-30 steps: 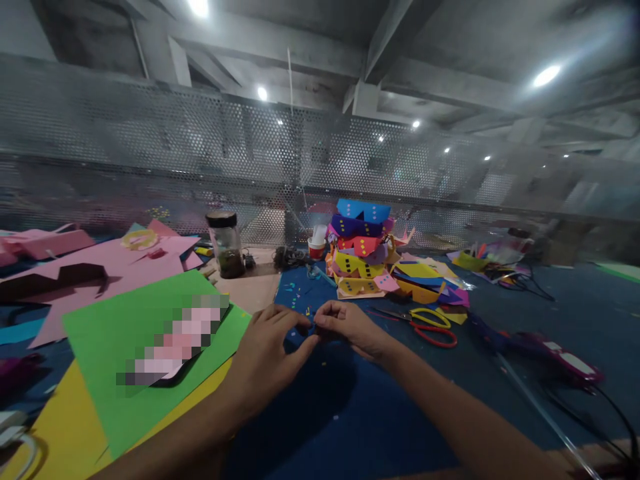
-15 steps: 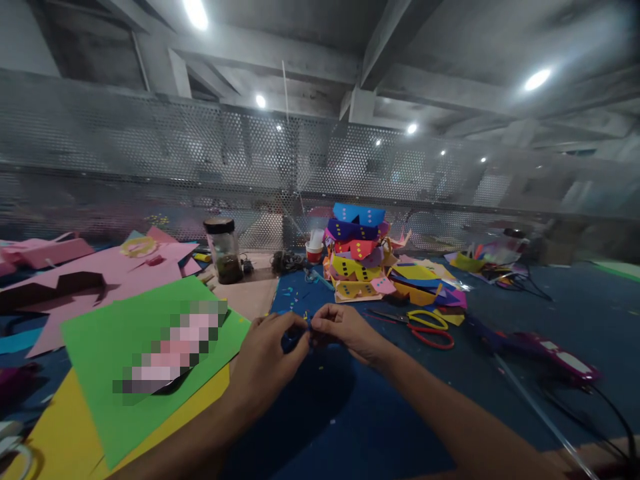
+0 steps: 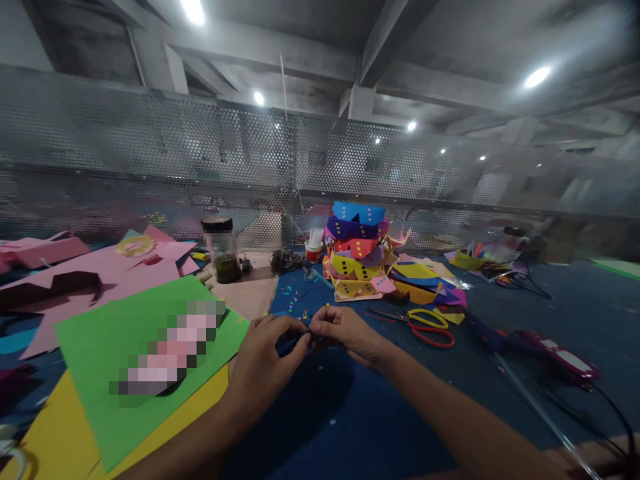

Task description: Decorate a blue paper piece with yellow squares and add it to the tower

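My left hand point(image 3: 267, 357) and my right hand point(image 3: 343, 331) meet over the dark blue table cover point(image 3: 350, 413), fingertips pinched together on a small dark blue piece of paper point(image 3: 290, 344). The piece is mostly hidden by my fingers and blends with the blue surface. Both hands are closed around it, thumbs and forefingers touching. A green paper sheet point(image 3: 125, 347) lies just left of my left hand, on top of a yellow sheet point(image 3: 55, 427).
A stack of coloured paper cut-outs point(image 3: 357, 250) stands beyond my hands. Yellow and red scissors point(image 3: 425, 325) lie to the right, with a purple tool point(image 3: 540, 347) and cables further right. Pink paper point(image 3: 100, 273) and a dark-lidded jar point(image 3: 220, 250) sit at the left back. A perforated metal screen point(image 3: 150, 167) runs behind.
My hands have stayed together at the same spot, fingers shifting slightly on the small blue piece. The view has tilted a little.
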`<action>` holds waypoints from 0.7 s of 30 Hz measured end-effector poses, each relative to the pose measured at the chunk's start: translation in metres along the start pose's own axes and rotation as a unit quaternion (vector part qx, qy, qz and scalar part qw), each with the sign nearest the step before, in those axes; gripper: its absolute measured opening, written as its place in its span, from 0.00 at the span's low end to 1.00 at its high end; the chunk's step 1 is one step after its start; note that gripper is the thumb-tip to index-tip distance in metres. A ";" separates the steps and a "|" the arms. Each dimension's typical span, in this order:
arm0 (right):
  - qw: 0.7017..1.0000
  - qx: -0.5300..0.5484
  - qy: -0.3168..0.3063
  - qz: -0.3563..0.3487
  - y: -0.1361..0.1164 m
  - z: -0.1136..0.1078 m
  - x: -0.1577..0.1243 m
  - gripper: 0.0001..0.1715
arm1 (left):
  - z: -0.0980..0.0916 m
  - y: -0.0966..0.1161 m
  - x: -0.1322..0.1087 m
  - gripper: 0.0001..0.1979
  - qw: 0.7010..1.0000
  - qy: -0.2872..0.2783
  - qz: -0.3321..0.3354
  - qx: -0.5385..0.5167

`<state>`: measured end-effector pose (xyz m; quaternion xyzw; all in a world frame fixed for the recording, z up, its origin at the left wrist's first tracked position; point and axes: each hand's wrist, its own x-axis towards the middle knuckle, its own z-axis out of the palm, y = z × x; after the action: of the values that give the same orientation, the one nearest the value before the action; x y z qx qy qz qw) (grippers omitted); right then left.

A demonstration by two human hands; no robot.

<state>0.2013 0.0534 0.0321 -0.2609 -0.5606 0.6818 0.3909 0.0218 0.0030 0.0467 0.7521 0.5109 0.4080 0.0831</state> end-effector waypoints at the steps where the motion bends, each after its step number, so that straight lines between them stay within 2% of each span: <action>1: 1.000 0.001 0.000 0.001 0.000 0.000 0.000 0.17 | 0.000 0.000 0.000 0.03 1.000 0.001 -0.003 0.000; 7: 1.000 -0.014 0.008 0.006 -0.002 0.000 0.000 0.18 | 0.000 0.000 -0.001 0.04 1.000 -0.008 0.007 0.007; 13: 0.999 -0.039 -0.005 0.016 -0.005 0.001 -0.002 0.19 | -0.001 0.001 -0.001 0.04 1.000 -0.007 0.004 0.005; 21: 0.998 -0.047 -0.027 0.038 -0.004 0.001 -0.003 0.21 | -0.001 -0.001 -0.002 0.02 0.999 -0.001 0.032 -0.008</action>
<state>0.2029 0.0509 0.0364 -0.2819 -0.5923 0.6756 0.3367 0.0202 0.0010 0.0459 0.7678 0.4832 0.4138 0.0763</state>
